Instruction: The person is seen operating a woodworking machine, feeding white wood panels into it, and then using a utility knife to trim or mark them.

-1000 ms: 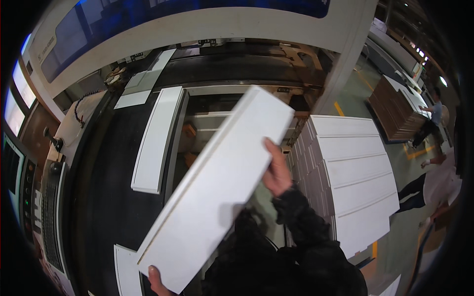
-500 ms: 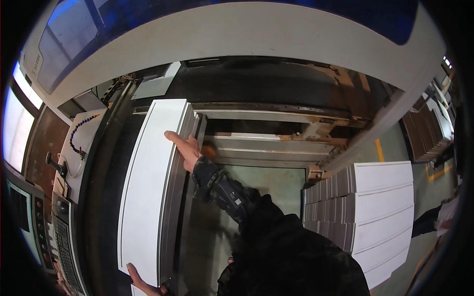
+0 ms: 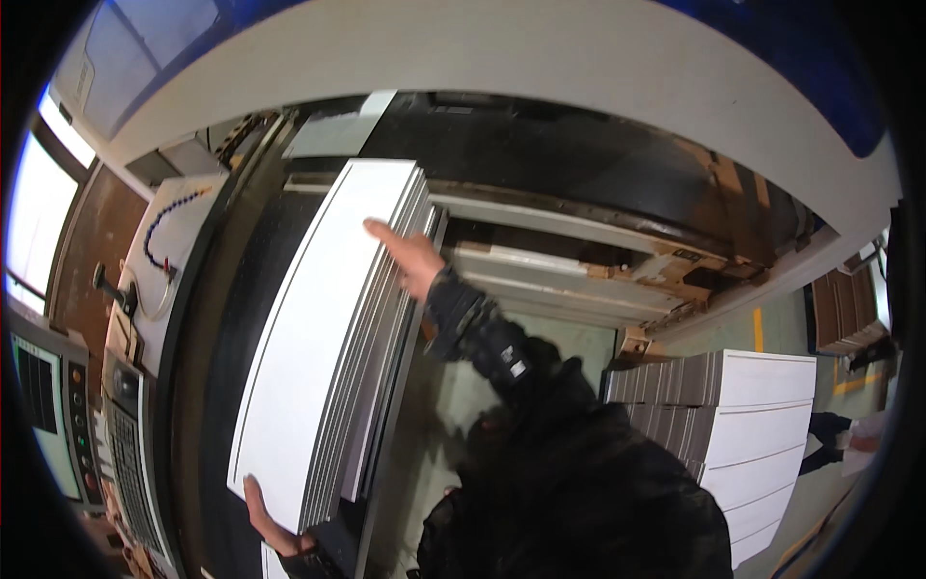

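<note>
White panel stack lies lengthwise on dark machine bed. Right hand flat against far right edge, grip apart, fingers extended. Left hand cups near bottom end, fingers curled under. Another panel pile stands well apart, right.

A workshop interior with a large machine whose dark bed runs lengthwise under a pale curved housing. A control panel with a screen and buttons stands at the left, beside a bright window. The grey concrete floor carries yellow line markings.
</note>
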Demonstrator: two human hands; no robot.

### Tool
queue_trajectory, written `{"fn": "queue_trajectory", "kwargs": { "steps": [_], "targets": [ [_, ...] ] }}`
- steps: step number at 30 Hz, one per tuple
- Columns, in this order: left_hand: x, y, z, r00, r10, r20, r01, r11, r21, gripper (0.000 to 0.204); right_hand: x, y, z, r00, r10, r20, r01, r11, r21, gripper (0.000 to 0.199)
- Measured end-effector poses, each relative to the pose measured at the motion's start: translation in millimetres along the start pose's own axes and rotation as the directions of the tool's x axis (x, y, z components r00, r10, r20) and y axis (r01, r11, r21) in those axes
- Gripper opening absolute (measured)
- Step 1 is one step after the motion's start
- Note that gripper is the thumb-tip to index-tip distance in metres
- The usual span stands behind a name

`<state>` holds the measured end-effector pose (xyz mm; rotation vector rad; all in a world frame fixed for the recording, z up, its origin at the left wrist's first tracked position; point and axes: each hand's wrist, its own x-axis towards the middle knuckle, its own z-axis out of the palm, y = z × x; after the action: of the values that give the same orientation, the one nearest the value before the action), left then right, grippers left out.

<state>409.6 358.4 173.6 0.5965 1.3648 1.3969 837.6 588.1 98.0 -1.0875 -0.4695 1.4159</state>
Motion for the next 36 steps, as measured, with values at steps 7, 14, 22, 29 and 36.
{"fn": "queue_trajectory", "kwargs": {
  "steps": [7, 14, 22, 29, 36],
  "targets": [
    [14.3, -19.0, -10.1, 0.983, -0.046, 0.177, 0.059, 0.996, -0.069, 0.066, -60.1, -24.3, 14.4, 0.99, 0.08, 0.114, -0.054, 0.975, -0.218, 0.117],
    [11.5, -36.0, -20.7, 0.993, -0.056, 0.104, 0.058, 0.998, -0.02, 0.066, -75.3, 45.1, 31.8, 0.994, -0.028, 0.106, 0.073, 0.893, -0.444, 0.138],
    [29.8, -13.6, -53.8, 0.993, -0.114, 0.034, 0.089, 0.903, 0.421, 0.087, -56.7, 80.2, 29.3, 0.96, -0.273, 0.058, 0.268, 0.846, -0.462, 0.126],
    [-46.4, 7.7, -34.0, 0.95, 0.257, 0.179, -0.312, 0.828, 0.466, 0.069, -78.7, 90.8, 71.1, 0.944, -0.235, -0.232, 0.025, 0.751, -0.66, 0.106],
    [-74.4, -10.4, -95.3, 0.886, 0.272, 0.377, -0.442, 0.742, 0.503, 0.064, -135.3, 81.9, 153.9, 0.9, -0.292, -0.323, -0.004, 0.737, -0.676, 0.11]
  ]
}}
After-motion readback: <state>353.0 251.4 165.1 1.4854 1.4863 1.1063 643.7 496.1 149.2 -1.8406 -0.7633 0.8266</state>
